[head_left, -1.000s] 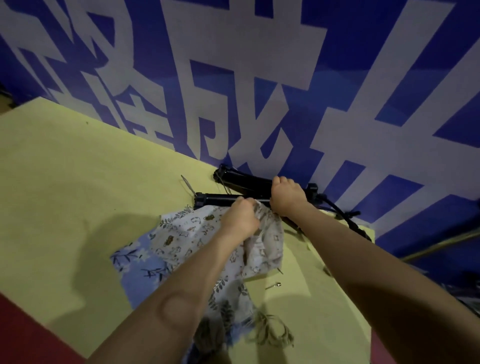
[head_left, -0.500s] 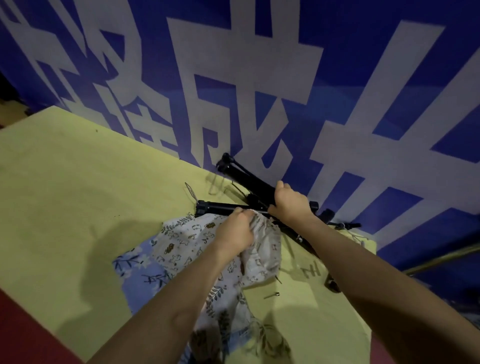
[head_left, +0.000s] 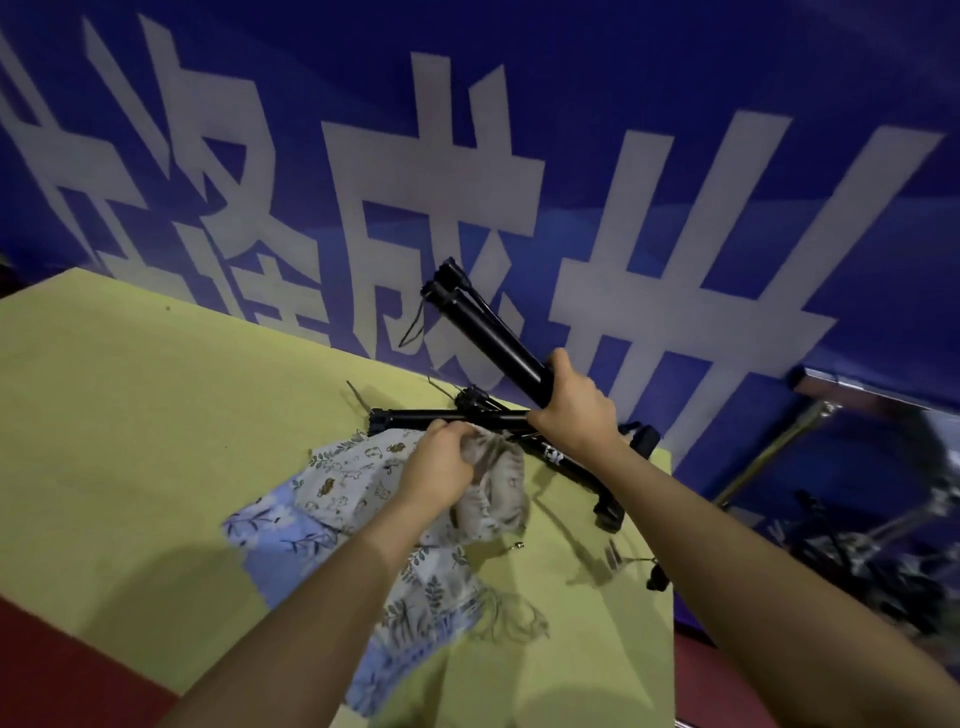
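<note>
— What has the right hand (head_left: 574, 410) got?
— Its fingers are curled tight round a black metal tripod leg (head_left: 488, 332) that slants up toward the blue banner (head_left: 675, 78). The forearm is stretched forward.
— And the left hand (head_left: 441, 465)?
— It's a fist bunching the grey printed cloth (head_left: 358, 467) on the yellow-green surface (head_left: 130, 415), just beside the other black legs (head_left: 426, 415).

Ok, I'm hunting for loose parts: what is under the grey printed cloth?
A blue floral cloth pokes out beneath the grey printed cloth, on the yellow table. The left hand grips its bunched top; anything under the bunch or the middle is covered.
</note>
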